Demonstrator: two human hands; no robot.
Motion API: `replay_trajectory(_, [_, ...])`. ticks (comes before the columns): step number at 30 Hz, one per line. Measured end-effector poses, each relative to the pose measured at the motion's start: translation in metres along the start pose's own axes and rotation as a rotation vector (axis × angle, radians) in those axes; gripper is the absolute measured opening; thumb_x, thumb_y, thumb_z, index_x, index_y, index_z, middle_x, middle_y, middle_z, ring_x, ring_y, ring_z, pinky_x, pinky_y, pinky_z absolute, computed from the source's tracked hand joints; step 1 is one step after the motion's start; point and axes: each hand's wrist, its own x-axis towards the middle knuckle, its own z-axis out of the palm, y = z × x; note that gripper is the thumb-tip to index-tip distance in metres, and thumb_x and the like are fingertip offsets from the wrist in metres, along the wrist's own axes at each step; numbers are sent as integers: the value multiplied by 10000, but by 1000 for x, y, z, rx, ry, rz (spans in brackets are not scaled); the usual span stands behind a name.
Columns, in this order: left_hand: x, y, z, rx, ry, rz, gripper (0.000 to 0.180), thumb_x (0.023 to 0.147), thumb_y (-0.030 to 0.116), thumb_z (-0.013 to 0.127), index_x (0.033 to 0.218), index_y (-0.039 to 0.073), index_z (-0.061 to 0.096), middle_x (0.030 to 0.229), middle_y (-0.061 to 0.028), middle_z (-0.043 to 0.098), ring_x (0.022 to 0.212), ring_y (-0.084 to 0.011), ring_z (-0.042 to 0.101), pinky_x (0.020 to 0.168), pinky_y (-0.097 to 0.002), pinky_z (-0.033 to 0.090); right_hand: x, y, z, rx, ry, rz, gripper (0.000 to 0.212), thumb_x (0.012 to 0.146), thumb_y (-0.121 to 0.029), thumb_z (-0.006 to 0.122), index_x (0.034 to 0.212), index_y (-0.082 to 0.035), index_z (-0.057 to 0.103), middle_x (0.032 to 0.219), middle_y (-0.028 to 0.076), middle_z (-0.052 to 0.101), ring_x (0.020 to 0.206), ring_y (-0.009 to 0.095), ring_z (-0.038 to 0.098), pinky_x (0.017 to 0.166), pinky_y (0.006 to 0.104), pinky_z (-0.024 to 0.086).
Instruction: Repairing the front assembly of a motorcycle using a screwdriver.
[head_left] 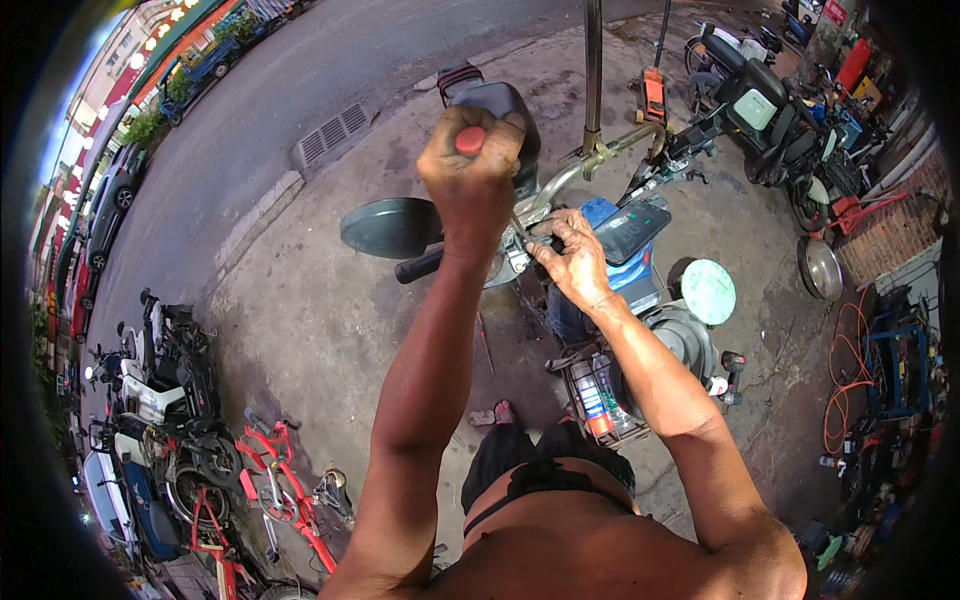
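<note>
My left hand (pixel 468 185) is closed in a fist round a screwdriver (pixel 470 141), with its red handle end showing between thumb and fingers. Its thin shaft runs down toward the bare metal centre of a two-wheeler's handlebar (pixel 512 266). Beside the shaft's lower end, my right hand (pixel 577 262) has thumb and fingers bent together at the metal; whatever they pinch is hidden. Left of this work are a round black mirror (pixel 390 227) and a black handlebar grip (pixel 418 267). A dark phone-like slab (pixel 632 232) lies right of my right hand.
A wire basket (pixel 625 436) holding bottles and a spray can (pixel 597 412) is near my legs. Further right are a pale green round lid (pixel 707 291) and a power drill (pixel 733 368). An orange floor jack (pixel 652 95) stands beyond; a red bicycle frame (pixel 288 475) lies left.
</note>
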Motion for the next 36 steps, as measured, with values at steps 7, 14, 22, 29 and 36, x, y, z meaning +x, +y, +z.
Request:
replay_trajectory(7, [2, -8, -3, 85, 54, 25, 128, 818, 86, 687, 795, -2, 597, 600, -33, 570, 471, -85, 508, 384, -237, 363, -2, -2, 0, 61, 12, -5, 233, 762, -191, 729, 940, -49, 679, 1078, 127, 578, 1057, 322, 549, 901, 392, 445])
replay_trajectory(14, [9, 10, -3, 26, -513, -104, 181, 765, 83, 751, 789, 9, 588, 733, -5, 564, 699, -78, 510, 638, -260, 447, 0, 2, 2, 65, 16, -28, 214, 766, -161, 721, 940, -45, 677, 1073, 134, 581, 1053, 313, 557, 907, 383, 444])
replay_trajectory(22, [33, 20, -10, 200, -959, -48, 391, 787, 246, 717, 1051, -9, 584, 951, -108, 623, 900, -217, 595, 819, -327, 475, 35, -70, -76, 588, -237, 234, 452, 826, -58, 586, 1272, 2, 536, 1245, 121, 578, 1151, 212, 552, 965, 341, 452])
replay_trajectory(29, [33, 18, -12, 324, -850, 62, 404, 783, 222, 731, 1101, 12, 598, 1017, -68, 620, 955, -190, 582, 853, -313, 461, 63, -88, -78, 441, -237, -17, 451, 804, -146, 662, 1203, 34, 556, 1037, 161, 646, 1012, 222, 601, 907, 354, 473])
replay_trajectory(36, [9, 10, -8, 674, -443, 673, 288, 789, 144, 711, 1049, 34, 656, 1014, -147, 655, 900, -296, 628, 825, -359, 494, 68, -92, -59, 152, -60, 20, 430, 788, -260, 716, 1095, 10, 581, 956, 178, 658, 923, 262, 643, 817, 376, 506])
